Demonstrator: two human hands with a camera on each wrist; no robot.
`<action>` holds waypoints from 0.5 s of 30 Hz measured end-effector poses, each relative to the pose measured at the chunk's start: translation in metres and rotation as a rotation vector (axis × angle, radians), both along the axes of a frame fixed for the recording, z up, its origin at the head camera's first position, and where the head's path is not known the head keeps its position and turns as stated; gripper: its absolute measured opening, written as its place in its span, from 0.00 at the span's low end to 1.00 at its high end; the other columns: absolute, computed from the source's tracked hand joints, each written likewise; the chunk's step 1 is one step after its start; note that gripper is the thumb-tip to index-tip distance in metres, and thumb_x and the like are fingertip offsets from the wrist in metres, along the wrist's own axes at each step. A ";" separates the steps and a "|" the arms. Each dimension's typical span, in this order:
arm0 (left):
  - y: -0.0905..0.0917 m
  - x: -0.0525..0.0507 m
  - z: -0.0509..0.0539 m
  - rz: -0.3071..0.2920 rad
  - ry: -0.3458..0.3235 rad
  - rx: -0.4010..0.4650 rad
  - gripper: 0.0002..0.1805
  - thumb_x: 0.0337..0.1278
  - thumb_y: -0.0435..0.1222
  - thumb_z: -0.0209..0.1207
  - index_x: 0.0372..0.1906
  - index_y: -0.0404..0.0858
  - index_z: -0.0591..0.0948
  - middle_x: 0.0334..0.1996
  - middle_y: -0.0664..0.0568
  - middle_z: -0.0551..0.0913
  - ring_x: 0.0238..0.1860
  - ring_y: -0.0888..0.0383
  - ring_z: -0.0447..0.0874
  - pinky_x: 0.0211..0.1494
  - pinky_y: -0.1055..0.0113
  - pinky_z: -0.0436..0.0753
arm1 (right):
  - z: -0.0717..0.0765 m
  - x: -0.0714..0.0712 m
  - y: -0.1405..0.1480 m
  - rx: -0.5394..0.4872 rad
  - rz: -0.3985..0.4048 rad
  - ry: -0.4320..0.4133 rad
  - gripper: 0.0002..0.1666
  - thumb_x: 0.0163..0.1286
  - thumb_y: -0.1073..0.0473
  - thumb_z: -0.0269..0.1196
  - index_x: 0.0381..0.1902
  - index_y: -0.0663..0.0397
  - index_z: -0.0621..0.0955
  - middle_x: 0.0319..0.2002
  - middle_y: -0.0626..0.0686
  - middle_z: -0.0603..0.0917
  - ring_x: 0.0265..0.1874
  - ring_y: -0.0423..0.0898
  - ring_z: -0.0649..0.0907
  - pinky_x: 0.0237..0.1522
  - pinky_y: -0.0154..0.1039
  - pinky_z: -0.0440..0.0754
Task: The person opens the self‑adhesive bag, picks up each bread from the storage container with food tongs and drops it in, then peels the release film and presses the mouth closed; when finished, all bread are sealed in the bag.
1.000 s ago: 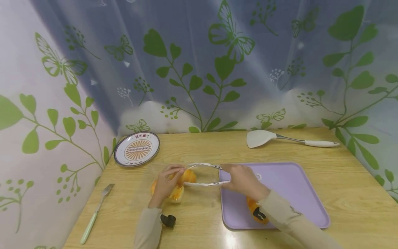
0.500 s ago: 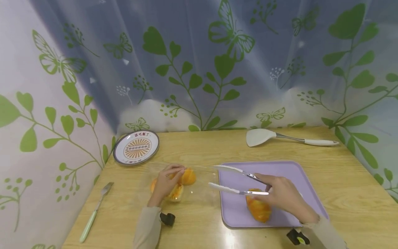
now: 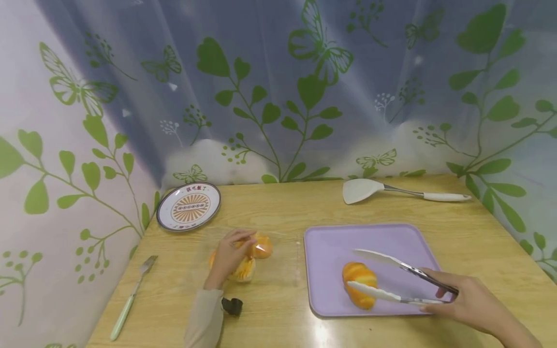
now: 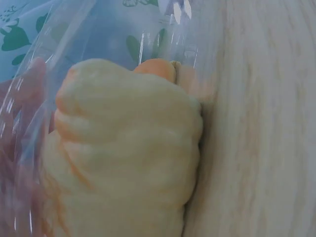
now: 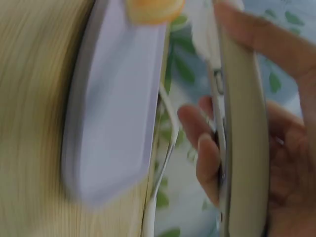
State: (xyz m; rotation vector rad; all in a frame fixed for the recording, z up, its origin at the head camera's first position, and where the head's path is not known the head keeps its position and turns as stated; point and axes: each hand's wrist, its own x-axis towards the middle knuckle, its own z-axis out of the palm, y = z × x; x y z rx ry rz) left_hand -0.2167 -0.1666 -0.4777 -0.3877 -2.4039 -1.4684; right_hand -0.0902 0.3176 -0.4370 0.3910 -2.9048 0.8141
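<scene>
My left hand (image 3: 228, 258) pinches the upper side of a clear plastic bag (image 3: 285, 261) at the table's middle left. Inside the bag lie bread rolls, a round orange one (image 3: 262, 247) and a pale one (image 3: 245, 272) partly under the hand. Up close in the left wrist view, a pale roll (image 4: 128, 143) shows behind the film. My right hand (image 3: 472, 302) grips a pair of kitchen tongs (image 3: 416, 272), their white tips spread apart over the purple tray (image 3: 328, 241). On that tray sits an orange-yellow bread roll (image 3: 361, 273), partly covered by the lower tong arm.
A decorated oval plate (image 3: 189, 205) stands at the back left, against the curtain. In front of it lies a fork (image 3: 132, 297) with a pale green handle. A white spatula (image 3: 363, 191) lies along the back right, behind the tray.
The right hand has drawn the tongs rightward and towards me, away from the bag to over the tray's roll. The left hand stays at the bag.
</scene>
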 end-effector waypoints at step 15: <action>-0.012 0.002 0.001 -0.019 -0.047 -0.006 0.04 0.52 0.35 0.69 0.32 0.38 0.89 0.35 0.49 0.88 0.43 0.65 0.80 0.59 0.61 0.79 | -0.006 0.001 0.035 0.119 0.047 -0.099 0.48 0.45 0.44 0.78 0.60 0.65 0.77 0.30 0.42 0.80 0.22 0.28 0.65 0.21 0.28 0.65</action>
